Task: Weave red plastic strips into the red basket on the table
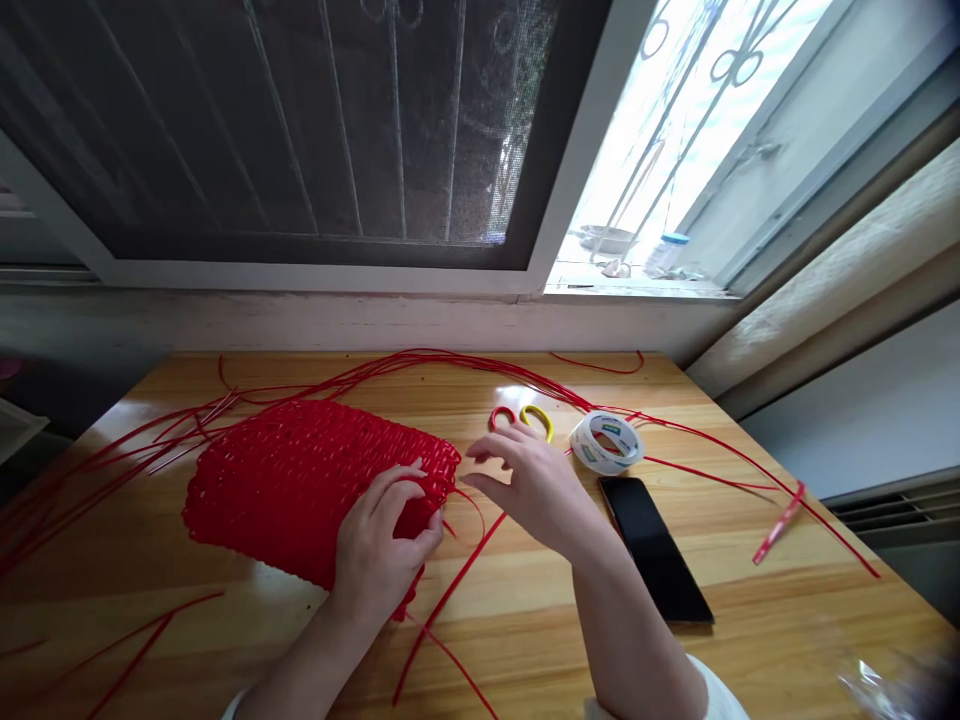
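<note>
A red woven piece [285, 485] lies on the wooden table, left of centre. My left hand [382, 540] grips its right end, with thumb and fingers on the weave near an opening. Just right of that end, my right hand [525, 480] hovers with thumb and fingers apart, and nothing shows between them. Loose red strips [457, 580] run from the woven end towards the front edge. Scissors with a red and a yellow handle loop [538, 420] are partly hidden behind my right hand.
A roll of white tape [606, 443] and a black phone [656, 550] lie right of my right hand. Long red strips [450, 358] arc across the back of the table [750, 640]. A red-and-clear stick-like item [778, 523] is far right. Behind stands a window.
</note>
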Tool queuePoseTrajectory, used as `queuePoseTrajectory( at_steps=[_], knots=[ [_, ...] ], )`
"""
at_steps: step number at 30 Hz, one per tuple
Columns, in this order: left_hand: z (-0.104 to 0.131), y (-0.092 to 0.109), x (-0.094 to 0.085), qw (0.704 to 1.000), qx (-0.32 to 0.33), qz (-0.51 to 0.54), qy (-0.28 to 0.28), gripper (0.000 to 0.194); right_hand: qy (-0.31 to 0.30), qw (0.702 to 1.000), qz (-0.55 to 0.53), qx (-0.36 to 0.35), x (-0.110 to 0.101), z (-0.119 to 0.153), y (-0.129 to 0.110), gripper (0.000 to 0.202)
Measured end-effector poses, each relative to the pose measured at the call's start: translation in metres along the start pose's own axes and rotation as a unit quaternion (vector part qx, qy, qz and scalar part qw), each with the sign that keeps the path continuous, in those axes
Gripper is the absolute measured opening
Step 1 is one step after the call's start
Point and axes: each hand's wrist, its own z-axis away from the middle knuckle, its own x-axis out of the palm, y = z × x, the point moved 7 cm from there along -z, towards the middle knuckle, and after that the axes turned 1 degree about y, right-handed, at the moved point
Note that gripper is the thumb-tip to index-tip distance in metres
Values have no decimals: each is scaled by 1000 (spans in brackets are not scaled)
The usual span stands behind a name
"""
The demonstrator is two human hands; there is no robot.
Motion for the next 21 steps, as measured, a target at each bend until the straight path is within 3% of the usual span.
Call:
queuePoseTrajectory(
  at_steps=[3, 6, 10, 13, 16, 19, 21],
  knots=[
    [1, -1, 1, 1000, -5, 8, -2, 23, -25, 994, -39, -96, 5, -5, -23, 16],
    [2, -3, -2, 999, -28, -5, 25, 32, -76, 990, -68, -100, 27, -13, -27, 15],
    [3, -5, -4, 998, -37, -20, 51, 39, -90, 987, -58, -120, 38, -18, -30, 6],
    [6, -11, 0, 997, -65, 10, 40, 43, -84, 974, -81, -193, 33, -17, -43, 7],
    [9, -19, 5, 991, -111, 69, 31, 54, -12, 957, -197, -213, 11, -19, -50, 6],
    [9, -23, 10, 983, -164, 78, -7, 77, 79, 905, -382, -172, -16, -22, -44, 5],
    [6, -16, 12, 992, -120, 30, -37, 74, 101, 841, -513, -140, -30, -21, -37, 11]
  ],
)
